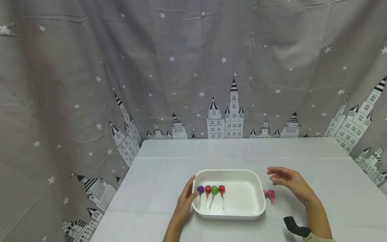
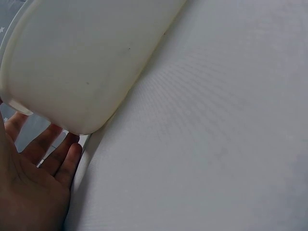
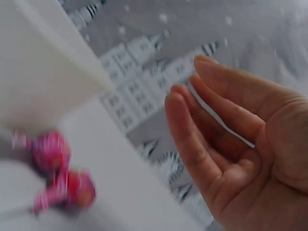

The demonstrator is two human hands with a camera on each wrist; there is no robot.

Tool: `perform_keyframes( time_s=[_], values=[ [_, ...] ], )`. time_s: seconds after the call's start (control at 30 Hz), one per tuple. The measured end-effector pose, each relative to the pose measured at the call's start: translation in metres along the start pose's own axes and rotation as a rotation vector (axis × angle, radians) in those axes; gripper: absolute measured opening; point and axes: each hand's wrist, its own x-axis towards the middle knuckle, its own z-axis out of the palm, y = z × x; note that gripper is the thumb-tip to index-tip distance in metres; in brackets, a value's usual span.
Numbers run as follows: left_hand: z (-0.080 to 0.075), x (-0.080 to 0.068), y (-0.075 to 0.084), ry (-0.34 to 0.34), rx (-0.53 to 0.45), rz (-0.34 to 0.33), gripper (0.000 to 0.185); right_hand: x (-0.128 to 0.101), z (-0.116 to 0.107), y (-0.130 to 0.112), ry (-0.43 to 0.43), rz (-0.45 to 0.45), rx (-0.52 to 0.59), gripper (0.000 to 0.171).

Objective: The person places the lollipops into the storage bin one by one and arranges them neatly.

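The tray (image 1: pixel 245 198) is pinched at its left end by the left hand (image 1: pixel 183 201), thumb over the rim, fingers against the outer wall. The right hand (image 1: pixel 291 183) hangs off the tray's right end, fingers loosely bent, a gap before the thumb, holding nothing. Nearer than it, two pink lollipops (image 1: pixel 271 194) lie just beside the tray; blur in the right wrist view makes it hard to say whether they touch. In the tray's left half, purple (image 1: pixel 201 189), red (image 1: pixel 208 189), green (image 1: pixel 214 190) and red (image 1: pixel 221 189) lollipops lie in a row, sticks pointing near. Beneath is the white table (image 1: pixel 229 154); a grey curtain (image 1: pixel 181 84) hangs at the far side.
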Motion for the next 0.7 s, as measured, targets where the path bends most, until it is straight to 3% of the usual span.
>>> perform_keyframes(
  time_s=[0.1, 0.27, 0.53, 0.7],
  values=[
    [0.0, 0.0, 0.0, 0.0, 0.001, -0.003, 0.057, -0.004, -0.01, 0.02, -0.046, 0.085, 0.069, 0.052],
    [0.0, 0.001, 0.0, 0.001, -0.003, -0.003, 0.057, -0.009, -0.019, 0.044, -0.13, 0.208, 0.078, 0.054],
    [0.001, 0.001, 0.002, -0.004, -0.003, -0.002, 0.058, -0.012, -0.021, 0.062, -0.252, 0.168, 0.205, 0.055],
    [0.0, 0.0, 0.002, -0.006, -0.007, -0.007, 0.057, -0.012, -0.02, 0.065, -0.275, 0.182, 0.179, 0.052]
  ],
)
